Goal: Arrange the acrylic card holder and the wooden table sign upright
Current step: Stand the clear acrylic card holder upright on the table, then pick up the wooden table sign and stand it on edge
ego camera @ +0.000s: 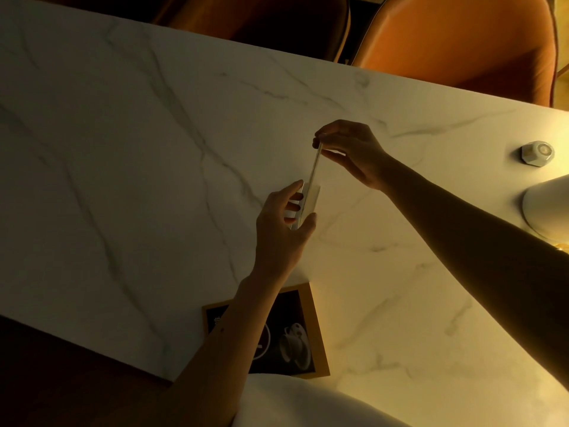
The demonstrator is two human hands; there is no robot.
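A clear acrylic card holder (312,186) stands on edge in the middle of the white marble table (123,149), seen almost from above as a thin pale strip with a small base. My left hand (283,223) grips its near end between thumb and fingers. My right hand (351,149) pinches its far top edge. The wooden table sign (308,334), a light wood frame around a dark picture of a coffee cup, lies flat near the table's front edge, partly hidden under my left forearm.
A white lamp base (545,208) and a small white faceted object (537,153) sit at the table's right. Two orange chairs (462,41) stand behind the far edge. The front edge runs diagonally at lower left, with dark floor beyond.
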